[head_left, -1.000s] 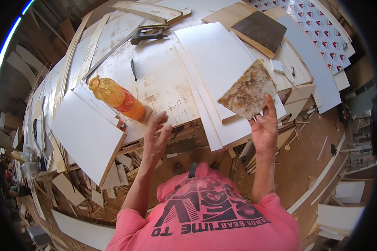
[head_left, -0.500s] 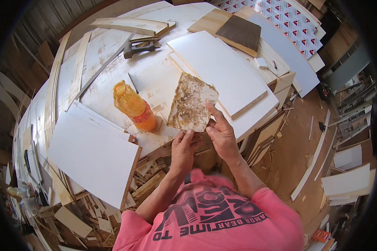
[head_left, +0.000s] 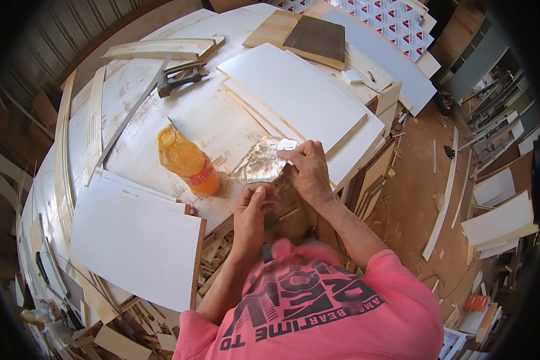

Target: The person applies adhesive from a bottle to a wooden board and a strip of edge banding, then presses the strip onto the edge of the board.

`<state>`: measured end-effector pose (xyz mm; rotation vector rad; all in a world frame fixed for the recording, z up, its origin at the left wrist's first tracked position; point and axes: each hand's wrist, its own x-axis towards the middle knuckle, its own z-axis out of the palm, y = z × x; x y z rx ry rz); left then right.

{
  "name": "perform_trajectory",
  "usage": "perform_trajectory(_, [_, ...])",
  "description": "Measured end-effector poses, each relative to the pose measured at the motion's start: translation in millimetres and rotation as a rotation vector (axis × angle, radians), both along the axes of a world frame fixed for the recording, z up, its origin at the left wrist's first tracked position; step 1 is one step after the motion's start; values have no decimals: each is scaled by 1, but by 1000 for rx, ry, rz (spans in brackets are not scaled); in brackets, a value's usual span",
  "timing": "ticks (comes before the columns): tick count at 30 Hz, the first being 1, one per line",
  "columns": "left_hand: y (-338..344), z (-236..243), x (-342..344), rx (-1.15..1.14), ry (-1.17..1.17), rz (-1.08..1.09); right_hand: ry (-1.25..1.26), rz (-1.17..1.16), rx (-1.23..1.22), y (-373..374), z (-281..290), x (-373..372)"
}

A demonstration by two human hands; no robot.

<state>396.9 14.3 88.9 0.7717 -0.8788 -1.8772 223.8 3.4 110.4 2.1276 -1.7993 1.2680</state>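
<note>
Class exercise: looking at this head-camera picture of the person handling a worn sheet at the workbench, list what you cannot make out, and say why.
- Underside of the worn sheet: faces away, head view.
- Left hand fingertips: curled under the sheet's edge.
- Right hand palm: turned down.
- Orange bottle contents: too small and glary.
- Tool on the workbench: too small to identify.

Left hand (head_left: 253, 207) and right hand (head_left: 308, 171), both gripping.

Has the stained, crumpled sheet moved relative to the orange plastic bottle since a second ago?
Yes. The stained, crumpled sheet came from far right of the orange plastic bottle to just beside it, held by both the left hand and right hand.
</note>
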Motion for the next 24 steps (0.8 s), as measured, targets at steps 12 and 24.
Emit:
perform_trajectory(12, [-40,3,115,-518,-728,664,-1568,196,197,-4,-13,-44])
perform_trajectory(24, [-130,-16,90,-581,-576,429,-1682,241,390,20,-14,-23])
